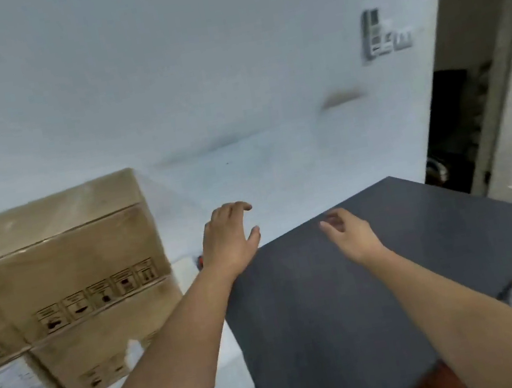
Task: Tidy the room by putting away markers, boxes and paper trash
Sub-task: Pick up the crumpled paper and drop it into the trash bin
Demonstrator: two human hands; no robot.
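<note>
Both hands empty: left hand (228,239) spread, right hand (343,226) loose above the dark tabletop (396,272) (between items, I'd say); next, the cardboard boxes (67,269) at left.

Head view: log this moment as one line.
left hand open, empty | right hand empty above dark tabletop | cardboard boxes stacked left | image blurred

dark grey tabletop (380,274), bare; stacked cardboard boxes (68,276) on white floor (261,172)

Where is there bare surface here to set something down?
The dark tabletop is bare all around the right hand. Left of it, stacked cardboard boxes fill the space; the left hand reaches into the narrow gap between them.
</note>
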